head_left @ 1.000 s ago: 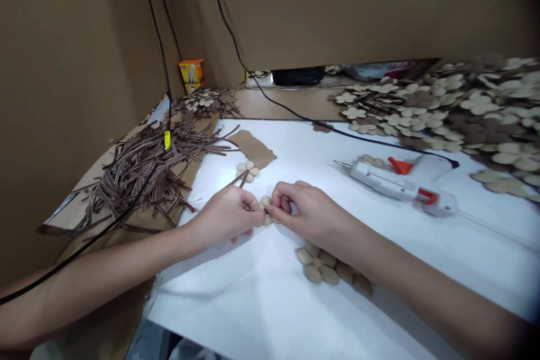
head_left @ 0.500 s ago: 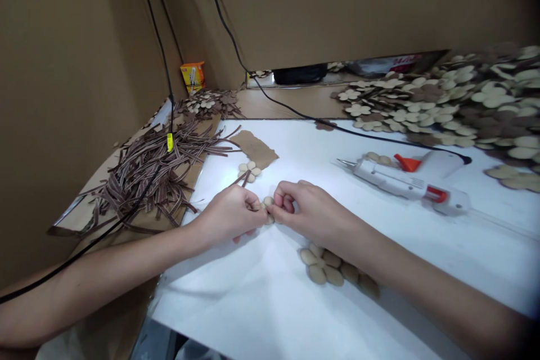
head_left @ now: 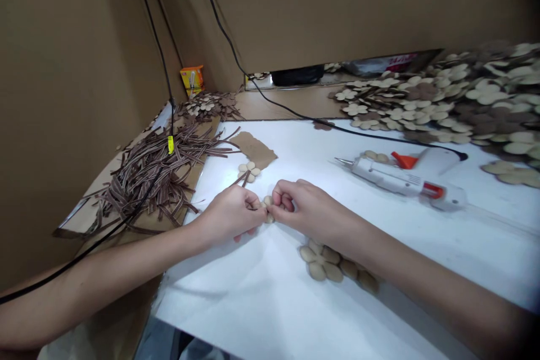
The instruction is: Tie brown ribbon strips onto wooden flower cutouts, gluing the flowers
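Observation:
Between my two hands, over the white board [head_left: 261, 292], is a small beige fabric flower [head_left: 269, 202], mostly covered by fingertips. My left hand [head_left: 236, 209] pinches its left side; a strip of brown ribbon [head_left: 243, 178] sticks up behind that hand. With thumb and finger closed, my right hand [head_left: 297, 205] grips the flower's right side. Just beyond my hands lies another beige flower [head_left: 249, 171], beside a torn piece of brown cardboard [head_left: 255, 149]. Larger beige flowers [head_left: 319, 260] rest by my right forearm, which partly hides them.
On the right lies a white glue gun [head_left: 396, 177] with an orange trigger, near a large heap of felt flowers [head_left: 442, 101]. Brown ribbon strips [head_left: 143, 171] are piled at left. A black cable [head_left: 270, 98] crosses the back; an orange box [head_left: 192, 80] stands in the corner.
Both hands keep their pinch on the flower in nearly the same place. The whole view has shifted very slightly; nothing else visibly moved.

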A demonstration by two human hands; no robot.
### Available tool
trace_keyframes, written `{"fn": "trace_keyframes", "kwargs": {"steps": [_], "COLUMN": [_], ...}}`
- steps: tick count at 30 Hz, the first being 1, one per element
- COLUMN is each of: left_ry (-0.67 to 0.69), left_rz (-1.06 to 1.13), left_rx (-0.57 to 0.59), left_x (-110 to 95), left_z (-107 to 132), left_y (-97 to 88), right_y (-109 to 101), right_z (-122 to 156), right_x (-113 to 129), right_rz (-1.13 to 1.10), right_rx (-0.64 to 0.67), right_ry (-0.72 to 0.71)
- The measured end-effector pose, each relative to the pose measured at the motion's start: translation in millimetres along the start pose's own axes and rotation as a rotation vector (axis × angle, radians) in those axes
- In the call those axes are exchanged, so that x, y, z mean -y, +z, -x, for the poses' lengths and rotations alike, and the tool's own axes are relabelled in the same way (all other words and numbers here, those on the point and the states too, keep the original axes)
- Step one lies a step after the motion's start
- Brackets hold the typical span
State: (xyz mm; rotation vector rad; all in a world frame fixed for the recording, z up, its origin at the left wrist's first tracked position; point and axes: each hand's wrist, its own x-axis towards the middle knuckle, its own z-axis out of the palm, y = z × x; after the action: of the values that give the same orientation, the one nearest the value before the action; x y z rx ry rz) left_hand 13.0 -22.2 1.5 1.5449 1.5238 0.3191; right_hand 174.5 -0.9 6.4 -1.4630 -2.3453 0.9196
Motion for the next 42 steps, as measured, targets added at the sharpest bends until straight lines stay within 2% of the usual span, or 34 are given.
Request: {"fn": "trace_keyframes", "kwargs": {"steps": [4,13,18,29,35,42], "left_ry": [-0.016,-0.013,-0.007,-0.018,-0.023,-0.033], "left_rz": [-0.014,-0.017,-0.019,-0.049,-0.056,-0.059], "left_rx": [0.0,-0.011,-0.022,-0.022,-0.025,-0.004], "left_x": [-1,-3,-2,-4,-4,-2], "left_z": [0,1,2,1,2,-2], "left_y": [0.0,0.1,0.6,-0.1,0.3,-0.6], "right_y": [1,0,4,2,9,6], "right_z": [-2,-1,-2,-2,-3,-2], "right_x": [0,-6,-5,-10,-11,-12], "right_rz": [0.002,-0.157,-0.056,-0.181,-0.068,-0.209], "right_rx": [0.007,0.027,-0.031,0.01,-0.084,-0.042], "right_ry": [0.004,0.038,0.027,0.036,0.028,0.033]}}
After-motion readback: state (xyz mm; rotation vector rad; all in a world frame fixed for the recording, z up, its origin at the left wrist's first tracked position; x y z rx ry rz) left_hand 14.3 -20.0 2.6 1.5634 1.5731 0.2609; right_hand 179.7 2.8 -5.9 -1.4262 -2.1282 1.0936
